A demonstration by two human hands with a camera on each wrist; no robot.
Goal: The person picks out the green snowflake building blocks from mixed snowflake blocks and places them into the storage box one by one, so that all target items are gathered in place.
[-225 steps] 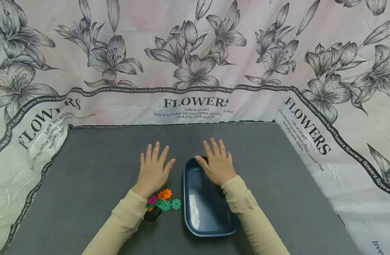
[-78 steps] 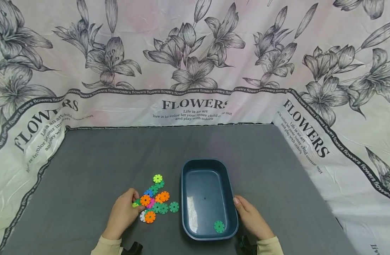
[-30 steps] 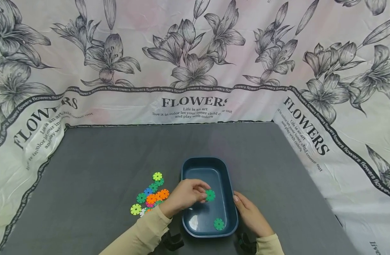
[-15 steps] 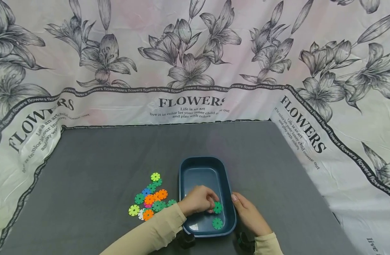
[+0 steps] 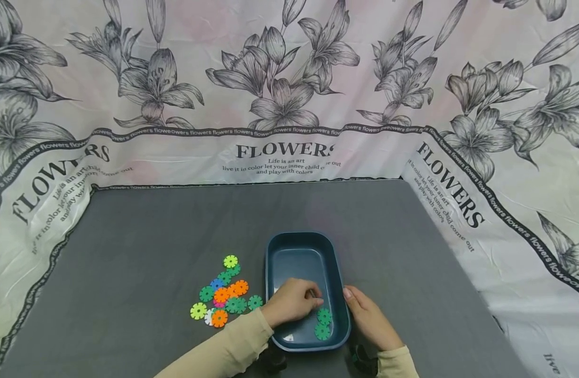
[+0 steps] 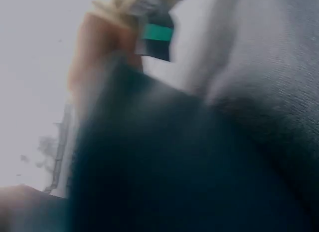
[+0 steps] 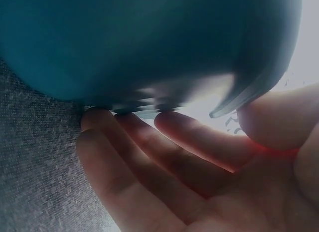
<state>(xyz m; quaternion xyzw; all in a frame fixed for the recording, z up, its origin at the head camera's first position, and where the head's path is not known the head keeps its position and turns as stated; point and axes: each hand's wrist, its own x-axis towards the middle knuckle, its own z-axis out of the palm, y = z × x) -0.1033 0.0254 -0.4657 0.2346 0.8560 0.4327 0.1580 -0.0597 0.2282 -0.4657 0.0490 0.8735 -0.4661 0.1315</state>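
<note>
In the head view a dark blue tray (image 5: pixel 274 252) stands on the grey table. My left hand (image 5: pixel 291 300) is over the tray's inside, fingers loosely bent, with nothing seen between them. Just below its fingertips two green notched discs (image 5: pixel 323 331) lie touching on the tray floor. With my right hand (image 5: pixel 372 318) I hold the tray's right side, thumb at the rim; the right wrist view shows its fingers (image 7: pixel 194 137) against the outer wall. The left wrist view is blurred and mostly filled by the tray's dark wall (image 6: pixel 174 157).
Left of the tray lies a loose group of notched discs: orange (image 5: pixel 219 318), yellow (image 5: pixel 198 311), green (image 5: pixel 206 293), blue (image 5: pixel 217 284), white and pink ones, some overlapping. A flower-printed sheet (image 5: pixel 285 157) borders the table's back and sides.
My left hand went from the disc group to the tray carrying a green disc and let it go beside the first one. My right hand stays at the tray's side.
</note>
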